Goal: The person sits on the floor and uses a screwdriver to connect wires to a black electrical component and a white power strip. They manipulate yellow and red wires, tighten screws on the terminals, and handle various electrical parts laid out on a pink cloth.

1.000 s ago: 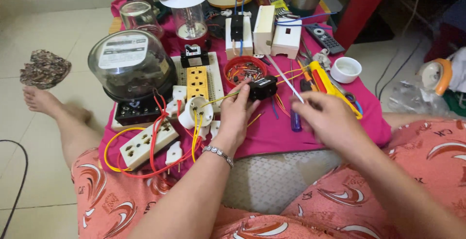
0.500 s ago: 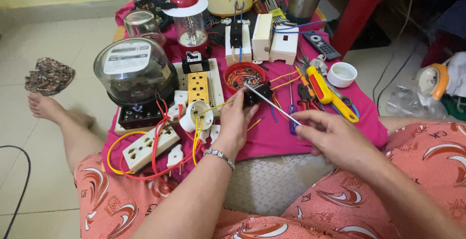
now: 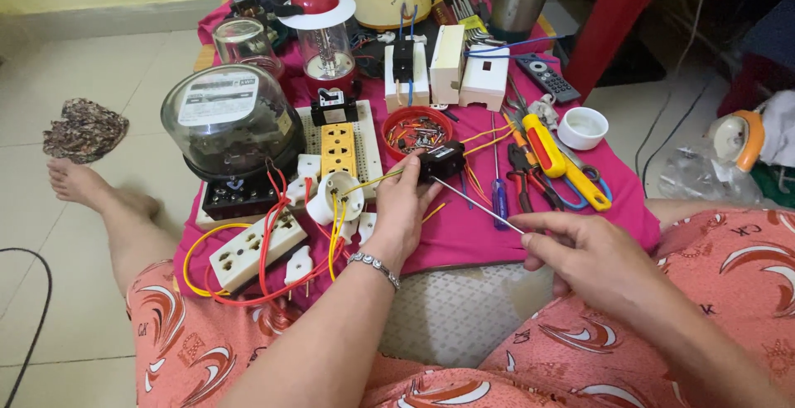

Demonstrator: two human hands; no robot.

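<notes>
In the head view, the left hand (image 3: 403, 209) pinches a small black switch block (image 3: 440, 159) between thumb and fingertips, holding it just above the pink cloth (image 3: 464, 238) that covers the low counter. A yellow wire (image 3: 373, 181) runs from the block back toward a white round socket (image 3: 334, 197) just left of that hand. The right hand (image 3: 592, 255) is closed on the end of a thin metal screwdriver shaft (image 3: 476, 203), whose tip meets the underside of the black block. Between the two hands the cloth lies bare, the only open stretch nearby; its near edge drops off just below the left wrist. Beyond the left hand sits a red round bowl (image 3: 416, 130) of small screws and a yellow perforated socket strip (image 3: 338, 148). Further left stands a glass-domed meter (image 3: 225, 120), smooth and rounded. Beyond the right hand lie a yellow-handled plier (image 3: 553, 155) and a white cup (image 3: 582, 127), crowding that side.
</notes>
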